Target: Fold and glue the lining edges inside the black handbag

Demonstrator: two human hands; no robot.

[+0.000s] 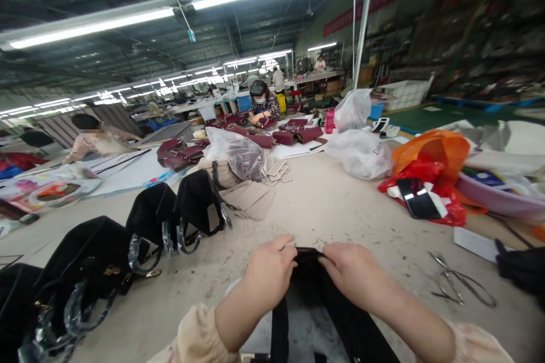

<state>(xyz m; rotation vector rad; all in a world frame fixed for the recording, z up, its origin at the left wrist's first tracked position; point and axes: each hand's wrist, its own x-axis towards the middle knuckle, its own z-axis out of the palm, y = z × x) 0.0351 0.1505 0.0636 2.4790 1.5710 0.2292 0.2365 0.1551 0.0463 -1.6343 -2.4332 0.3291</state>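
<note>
A black bag (340, 312) stands in front of me at the bottom middle, its dark inside showing and its lower part cut off by the frame. My left hand (270, 269) pinches the left part of its far rim between thumb and fingers. On the right part of the same rim, my right hand (351, 269) is closed as well. A short stretch of black edge shows between the two hands. Several finished-looking black handbags (85, 255) with plastic-wrapped handles lie in a row to the left.
Scissors (447, 278) and a black phone (419, 198) lie on the table at right, near a red bag (453, 207) and an orange bag (430, 150). Beige pieces (253, 201) and clear plastic bags (361, 153) sit farther back. Co-workers sit beyond, around maroon bags (298, 133).
</note>
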